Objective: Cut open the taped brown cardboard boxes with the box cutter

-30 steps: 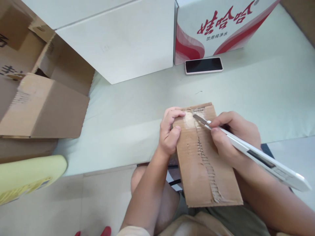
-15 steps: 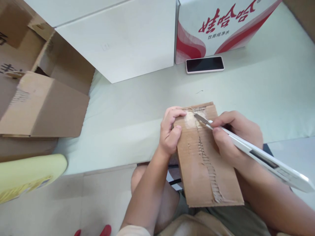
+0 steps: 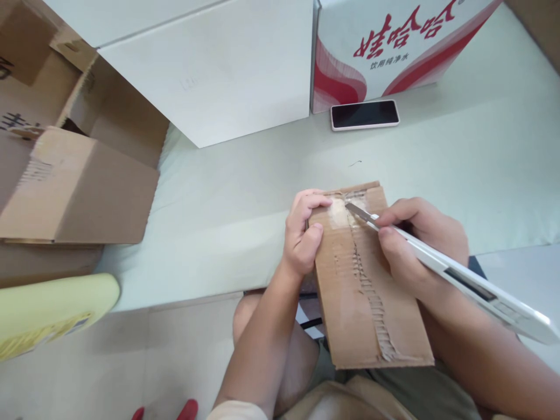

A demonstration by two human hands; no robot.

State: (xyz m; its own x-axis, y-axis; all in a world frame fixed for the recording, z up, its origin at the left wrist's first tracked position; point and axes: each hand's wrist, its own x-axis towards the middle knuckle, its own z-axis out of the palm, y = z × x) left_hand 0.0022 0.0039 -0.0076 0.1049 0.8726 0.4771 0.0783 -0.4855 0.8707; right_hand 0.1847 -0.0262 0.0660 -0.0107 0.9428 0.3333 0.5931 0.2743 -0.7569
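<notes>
A brown cardboard piece lies tilted over my lap, with a torn strip of exposed corrugation running down its middle. My left hand is closed on its upper left edge, thumb on top. My right hand grips a white utility knife like a pen. The knife's metal blade tip rests on a pale scraped patch near the top of the cardboard.
A smartphone lies face up on the pale green surface beyond the cardboard. A white box and a red-and-white printed carton stand behind it. Open brown boxes sit at the left, a yellow object below them.
</notes>
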